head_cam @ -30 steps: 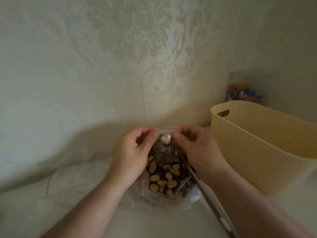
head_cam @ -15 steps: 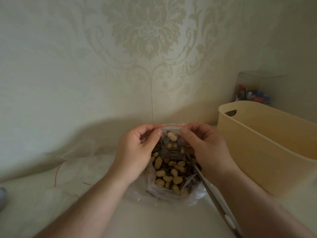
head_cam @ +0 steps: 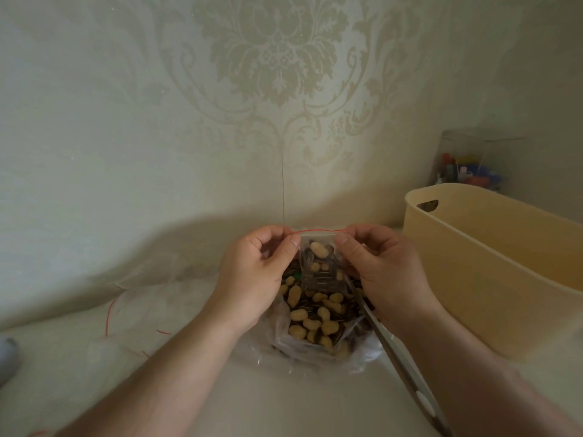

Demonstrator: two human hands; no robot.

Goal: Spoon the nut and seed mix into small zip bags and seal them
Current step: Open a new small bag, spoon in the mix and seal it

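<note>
Head view, frame centre: I see left hand (head_cam: 252, 279) and right hand (head_cam: 386, 272) pinching the filled small zip bag (head_cam: 318, 260) by its red-striped top corners above the nut mix (head_cam: 315, 313), so filling looks done and sealing remains.

The two thumbs have slid apart along the red zip line of the small zip bag (head_cam: 318, 257). The left hand (head_cam: 255, 279) now pinches the bag's left top corner and the right hand (head_cam: 383, 272) pinches its right top corner. More of the red line shows between them than a second ago.
</note>
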